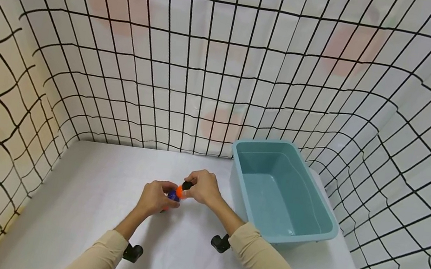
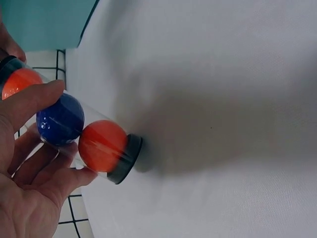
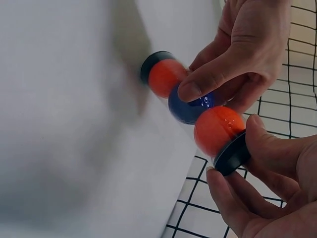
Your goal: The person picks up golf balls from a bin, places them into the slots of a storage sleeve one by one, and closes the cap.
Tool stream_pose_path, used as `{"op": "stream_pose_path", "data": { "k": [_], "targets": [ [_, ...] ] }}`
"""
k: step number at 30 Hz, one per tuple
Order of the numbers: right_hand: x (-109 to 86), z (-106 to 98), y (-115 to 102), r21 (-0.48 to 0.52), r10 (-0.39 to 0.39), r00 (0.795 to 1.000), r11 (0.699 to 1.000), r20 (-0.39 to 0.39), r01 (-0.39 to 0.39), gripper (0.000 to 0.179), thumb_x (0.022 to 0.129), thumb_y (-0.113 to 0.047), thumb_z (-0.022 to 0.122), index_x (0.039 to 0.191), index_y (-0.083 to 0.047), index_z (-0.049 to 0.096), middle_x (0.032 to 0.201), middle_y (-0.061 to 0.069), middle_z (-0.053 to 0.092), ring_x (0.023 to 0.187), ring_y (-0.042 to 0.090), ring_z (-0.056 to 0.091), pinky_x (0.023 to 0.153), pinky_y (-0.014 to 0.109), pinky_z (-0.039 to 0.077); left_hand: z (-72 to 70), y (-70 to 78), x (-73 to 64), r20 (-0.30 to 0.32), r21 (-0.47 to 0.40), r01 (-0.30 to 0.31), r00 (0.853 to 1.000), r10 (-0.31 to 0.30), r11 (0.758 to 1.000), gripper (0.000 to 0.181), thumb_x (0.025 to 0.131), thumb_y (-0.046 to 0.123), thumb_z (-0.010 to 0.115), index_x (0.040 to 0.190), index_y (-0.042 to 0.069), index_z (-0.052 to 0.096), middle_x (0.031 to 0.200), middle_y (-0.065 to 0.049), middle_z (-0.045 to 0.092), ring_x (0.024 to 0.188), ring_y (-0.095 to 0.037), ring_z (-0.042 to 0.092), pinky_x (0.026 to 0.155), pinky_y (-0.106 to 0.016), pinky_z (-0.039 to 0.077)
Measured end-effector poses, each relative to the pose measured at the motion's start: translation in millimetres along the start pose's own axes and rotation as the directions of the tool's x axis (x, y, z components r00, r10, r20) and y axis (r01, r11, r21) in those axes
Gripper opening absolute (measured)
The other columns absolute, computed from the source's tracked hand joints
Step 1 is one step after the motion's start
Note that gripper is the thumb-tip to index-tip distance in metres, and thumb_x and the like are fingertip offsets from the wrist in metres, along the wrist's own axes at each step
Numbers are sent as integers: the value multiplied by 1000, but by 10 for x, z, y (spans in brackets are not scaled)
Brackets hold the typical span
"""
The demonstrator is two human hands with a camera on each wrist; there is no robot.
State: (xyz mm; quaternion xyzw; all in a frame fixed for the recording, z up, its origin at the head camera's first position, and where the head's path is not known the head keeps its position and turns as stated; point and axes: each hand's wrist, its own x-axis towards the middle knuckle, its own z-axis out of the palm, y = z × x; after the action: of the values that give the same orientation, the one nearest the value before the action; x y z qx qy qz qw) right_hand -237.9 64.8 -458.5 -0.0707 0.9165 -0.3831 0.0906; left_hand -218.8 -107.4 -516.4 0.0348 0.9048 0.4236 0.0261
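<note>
A clear plastic tube [image 2: 92, 111] holds an orange ball [image 3: 218, 130], a blue ball [image 2: 60, 119] and another orange ball [image 2: 103, 145] in a row. Each end wears a black cap, and the tube slants over the white table. My left hand [image 1: 154, 198] grips the tube around its middle, thumb across the blue ball. At the upper end, the thumb and fingers of my right hand [image 1: 204, 188] pinch the near black cap [image 3: 233, 154]. The opposite black cap [image 2: 126, 158] points down toward the tabletop, untouched by either hand.
A light blue plastic bin [image 1: 240, 176] stands on the right of the white table [image 1: 98, 182]. Black wire mesh [image 1: 190, 81] encloses the back and both sides, with pale cloth behind it. Black devices [image 1: 133, 253] are worn at both wrists.
</note>
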Motion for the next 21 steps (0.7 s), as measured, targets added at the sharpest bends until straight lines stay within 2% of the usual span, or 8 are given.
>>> {"op": "stream_pose_path", "data": {
  "k": [4,7,14,21],
  "targets": [
    [-10,2,35,-8,7,1000,1000,-14,-7,34,74,-12,91,106,-13,79,100,10,77,109,32,56,86,43,48,26,-2,3,1,-10,7,1000,-7,1000,41,69,13,93,107,8,78,105,-9,79,104,-30,72,91,-46,57],
    [-11,6,57,-11,-6,1000,1000,-28,6,34,74,-13,91,105,-11,80,100,11,77,108,33,57,85,43,49,36,-15,6,-3,-15,1,1000,-1,1000,42,68,12,93,107,7,78,105,-11,78,104,-31,73,90,-46,57],
    [-7,46,20,-3,-16,999,1000,-42,16,35,72,-12,92,105,-11,80,98,11,77,106,33,59,82,40,51,14,-52,14,2,-29,31,1000,-31,999,42,69,14,93,108,9,78,106,-9,79,105,-30,73,91,-46,57],
    [2,70,-44,-72,-42,998,997,-55,38,33,72,-13,92,102,-12,80,93,8,78,99,29,65,79,37,53,-17,-74,7,8,-58,62,998,-61,996,44,68,14,93,110,10,78,108,-9,78,108,-30,72,90,-44,57]
  ]
}}
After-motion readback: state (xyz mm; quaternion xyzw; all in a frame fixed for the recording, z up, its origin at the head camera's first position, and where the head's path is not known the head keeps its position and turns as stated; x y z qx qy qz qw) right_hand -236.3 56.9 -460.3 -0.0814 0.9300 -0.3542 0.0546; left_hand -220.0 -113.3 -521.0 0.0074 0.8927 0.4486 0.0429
